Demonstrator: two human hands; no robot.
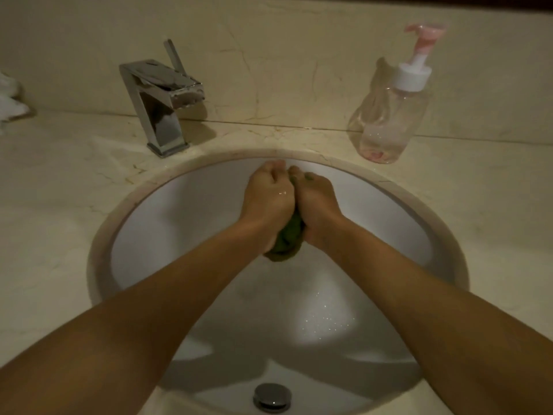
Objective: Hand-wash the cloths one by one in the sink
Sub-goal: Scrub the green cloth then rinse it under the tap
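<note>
A bunched green cloth (287, 241) is squeezed between my two hands over the far part of the white oval sink (185, 205). My left hand (267, 196) grips it from the left with curled fingers. From the right, my right hand (314, 199) grips it too, its knuckles pressed against the left hand. Most of the cloth is hidden inside the hands; a wad sticks out below the wrists and a little shows at the fingertips. No water runs from the chrome tap (163, 97).
A clear pump bottle (389, 115) with a pink nozzle stands on the marble counter (59, 181) at the back right. Something white (9, 100) lies at the far left edge. The drain plug (272, 396) sits at the sink's near side. Droplets glisten on the basin.
</note>
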